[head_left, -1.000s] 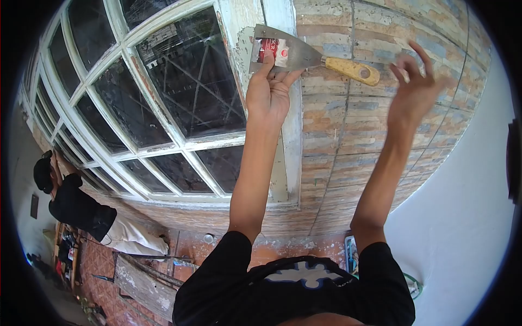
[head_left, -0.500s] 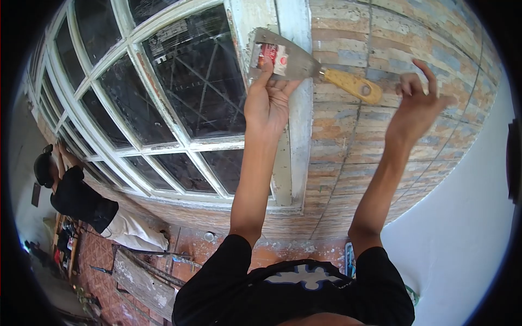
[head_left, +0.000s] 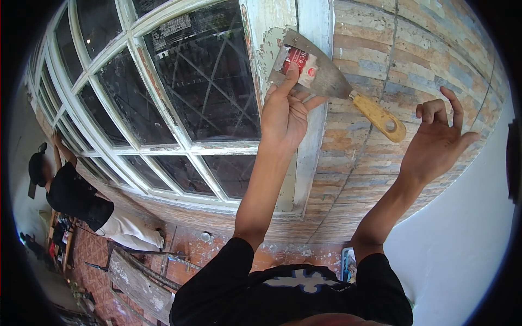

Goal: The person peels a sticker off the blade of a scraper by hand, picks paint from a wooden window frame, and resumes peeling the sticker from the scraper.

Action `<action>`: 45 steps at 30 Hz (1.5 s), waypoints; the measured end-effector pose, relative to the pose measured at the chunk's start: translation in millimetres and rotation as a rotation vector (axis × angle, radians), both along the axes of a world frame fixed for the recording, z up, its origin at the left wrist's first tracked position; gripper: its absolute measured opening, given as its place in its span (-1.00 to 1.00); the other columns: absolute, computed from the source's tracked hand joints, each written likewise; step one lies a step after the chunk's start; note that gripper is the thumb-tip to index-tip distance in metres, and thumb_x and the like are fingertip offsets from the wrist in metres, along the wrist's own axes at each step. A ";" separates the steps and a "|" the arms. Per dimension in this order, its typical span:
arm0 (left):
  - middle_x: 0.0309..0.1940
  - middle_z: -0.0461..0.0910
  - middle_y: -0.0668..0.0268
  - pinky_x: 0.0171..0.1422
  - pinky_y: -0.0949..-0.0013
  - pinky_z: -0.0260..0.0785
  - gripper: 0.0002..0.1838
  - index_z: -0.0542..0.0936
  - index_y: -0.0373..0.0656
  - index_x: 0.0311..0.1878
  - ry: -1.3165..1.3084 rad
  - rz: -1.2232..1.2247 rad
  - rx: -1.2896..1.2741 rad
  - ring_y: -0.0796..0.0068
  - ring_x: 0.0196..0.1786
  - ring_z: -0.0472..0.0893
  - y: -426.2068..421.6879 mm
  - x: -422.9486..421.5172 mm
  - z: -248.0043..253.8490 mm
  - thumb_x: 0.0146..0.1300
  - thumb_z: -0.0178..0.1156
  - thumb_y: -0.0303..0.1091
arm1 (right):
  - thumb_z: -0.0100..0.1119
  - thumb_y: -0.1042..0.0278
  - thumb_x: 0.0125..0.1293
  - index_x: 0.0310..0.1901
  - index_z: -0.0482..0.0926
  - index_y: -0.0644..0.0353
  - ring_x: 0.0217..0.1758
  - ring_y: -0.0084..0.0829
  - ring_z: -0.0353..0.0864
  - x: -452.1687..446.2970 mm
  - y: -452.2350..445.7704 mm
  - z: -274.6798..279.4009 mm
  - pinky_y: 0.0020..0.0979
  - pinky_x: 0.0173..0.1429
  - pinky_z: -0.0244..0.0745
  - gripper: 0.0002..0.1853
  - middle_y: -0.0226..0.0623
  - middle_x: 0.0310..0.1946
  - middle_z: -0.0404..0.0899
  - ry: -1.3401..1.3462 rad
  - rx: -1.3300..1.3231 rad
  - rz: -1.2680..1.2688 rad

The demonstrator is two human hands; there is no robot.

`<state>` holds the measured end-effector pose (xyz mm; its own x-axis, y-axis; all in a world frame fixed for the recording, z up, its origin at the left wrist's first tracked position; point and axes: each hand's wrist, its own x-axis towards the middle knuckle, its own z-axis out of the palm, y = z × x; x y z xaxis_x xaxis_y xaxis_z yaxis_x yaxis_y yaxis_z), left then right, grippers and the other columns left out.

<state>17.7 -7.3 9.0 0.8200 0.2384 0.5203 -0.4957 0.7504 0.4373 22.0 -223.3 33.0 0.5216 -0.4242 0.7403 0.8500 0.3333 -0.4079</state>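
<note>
My left hand (head_left: 285,111) grips a scraper by its wide metal blade (head_left: 329,76), thumb on the red and white label, the other fingers behind. The scraper's yellow handle (head_left: 380,117) points down to the right, held by neither hand. My right hand (head_left: 437,141) is raised in front of the stone-patterned wall, apart from the handle, its fingers spread and partly curled with nothing in them. Behind the blade stands the white window frame (head_left: 272,43), its paint chipped and patchy.
A white grid window (head_left: 187,144) fills the left side. At far left a person (head_left: 79,195) in dark top and light trousers reaches to the window. A worn wooden plank (head_left: 138,285) is below, a small round container (head_left: 205,237) and a blue tray (head_left: 348,263) on the paint-flecked floor.
The scraper and my left hand have shifted right and slightly down in view, the handle tilting further downward. My right hand has moved right and lower, its fingers opening.
</note>
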 end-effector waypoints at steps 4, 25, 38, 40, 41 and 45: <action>0.07 0.62 -0.01 0.12 -0.02 0.68 -0.72 0.47 -0.36 0.15 -0.015 -0.030 -0.033 0.06 0.10 0.68 -0.7 -2.3 1.0 0.50 0.04 -0.40 | -0.67 -0.47 0.48 0.09 0.53 0.42 -0.40 -0.44 0.31 0.2 -6.8 -5.1 -0.39 -0.09 0.20 -0.01 -0.35 -0.57 0.37 -0.091 -0.059 -0.017; 0.10 0.61 0.06 0.14 -0.08 0.65 -0.66 0.44 -0.33 0.19 0.010 0.023 -0.031 0.11 0.15 0.65 -0.9 -0.3 1.5 0.47 0.13 -0.34 | -0.66 -0.60 0.39 0.27 0.39 0.43 -0.26 -0.41 0.30 -25.9 -31.4 -11.5 -0.32 0.03 0.21 0.09 -0.28 -0.42 0.37 -0.091 0.088 -0.032; 0.05 0.64 0.06 0.06 0.01 0.70 -0.70 0.48 -0.33 0.15 0.002 -0.059 -0.033 0.16 0.08 0.69 0.9 -3.0 1.2 0.49 0.09 -0.34 | -0.67 -0.56 0.42 0.27 0.37 0.46 -0.23 -0.39 0.30 -32.1 -21.6 -19.2 -0.25 0.12 0.20 0.06 -0.28 -0.42 0.33 -0.202 -0.065 0.048; 0.08 0.63 -0.01 0.20 -0.01 0.64 -0.71 0.46 -0.37 0.17 -0.042 -0.085 -0.052 0.10 0.11 0.67 -3.2 -3.0 0.6 0.53 0.01 -0.38 | -0.65 -0.58 0.40 0.26 0.39 0.45 -0.22 -0.38 0.34 -30.9 -11.0 -17.1 -0.27 0.13 0.20 0.08 -0.29 -0.43 0.35 -0.132 -0.129 -0.012; 0.08 0.63 0.00 0.20 0.00 0.64 -0.71 0.46 -0.36 0.17 -0.041 -0.077 -0.067 0.11 0.11 0.68 -4.0 -2.9 1.0 0.53 0.01 -0.38 | -0.63 -0.60 0.39 0.26 0.39 0.44 -0.22 -0.38 0.35 -30.2 -5.6 -16.1 -0.28 0.14 0.21 0.08 -0.30 -0.44 0.35 -0.098 -0.163 -0.042; 0.08 0.63 0.01 0.19 0.00 0.65 -0.71 0.46 -0.36 0.17 -0.037 -0.085 -0.107 0.11 0.10 0.68 -4.6 0.8 -0.6 0.53 0.02 -0.38 | -0.62 -0.58 0.41 0.25 0.40 0.45 -0.20 -0.39 0.39 -27.5 -15.9 -17.5 -0.29 0.13 0.21 0.07 -0.30 -0.44 0.38 -0.130 -0.195 -0.045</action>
